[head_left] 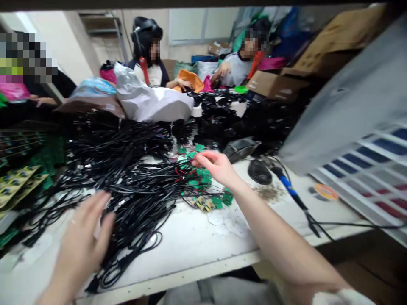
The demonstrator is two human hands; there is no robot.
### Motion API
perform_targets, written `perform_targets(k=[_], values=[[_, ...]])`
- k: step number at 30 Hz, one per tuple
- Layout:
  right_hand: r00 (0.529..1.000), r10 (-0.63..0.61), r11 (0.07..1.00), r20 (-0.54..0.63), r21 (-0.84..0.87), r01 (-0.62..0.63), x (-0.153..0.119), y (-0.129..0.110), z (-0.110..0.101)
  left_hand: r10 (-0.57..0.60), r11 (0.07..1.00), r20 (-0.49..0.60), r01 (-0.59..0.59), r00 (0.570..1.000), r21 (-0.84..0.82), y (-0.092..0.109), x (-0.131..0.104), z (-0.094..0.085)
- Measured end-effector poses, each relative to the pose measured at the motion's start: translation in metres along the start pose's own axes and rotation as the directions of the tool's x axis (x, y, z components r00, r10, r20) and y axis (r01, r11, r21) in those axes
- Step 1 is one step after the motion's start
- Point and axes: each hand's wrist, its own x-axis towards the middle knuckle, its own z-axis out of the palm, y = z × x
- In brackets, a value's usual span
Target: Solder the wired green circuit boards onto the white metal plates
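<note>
A thick pile of black cables (136,182) lies across the white table, its wire ends turned to the right. Small green circuit boards (203,176) are joined to those ends by thin red and black wires. My right hand (218,167) is over the boards, thumb and fingers pinched together; what is between the fingertips, if anything, is hidden. At the left edge of the pile, my left hand (84,235) is slightly blurred, with thumb and fingers apart and nothing seen in it. Below the green boards sit a few tan boards (203,204) with yellow parts.
A blue-handled soldering iron (288,186) and a solder spool (326,192) lie at right, near a round black pad (260,171). Tan circuit panels (19,184) are stacked at left. Two people sit across the table behind white sacks (152,101) and a cardboard box (276,84).
</note>
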Motion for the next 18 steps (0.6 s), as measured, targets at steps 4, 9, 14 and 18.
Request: perform_targets(k=[4, 9, 14, 18], values=[[0.986, -0.115, 0.916, -0.119, -0.397, 0.059, -0.073, 0.025, -0.014, 0.379, 0.925, -0.022, -0.379, 0.925, -0.003, 0.082, -0.023, 0.028], [0.974, -0.165, 0.685, 0.155, -0.693, 0.226, -0.109, 0.038, 0.007, 0.414, 0.901, 0.195, -0.431, 0.889, 0.052, 0.034, -0.030, 0.049], [0.872, -0.486, 0.651, 0.059, -0.641, 0.407, -0.125, 0.048, 0.011, 0.439, 0.871, 0.337, -0.487, 0.833, 0.067, -0.005, -0.010, 0.037], [0.814, -0.573, 0.637, -0.091, -0.675, 0.373, -0.127, 0.077, 0.001, 0.497, 0.831, 0.323, -0.549, 0.805, 0.090, -0.017, 0.003, 0.039]])
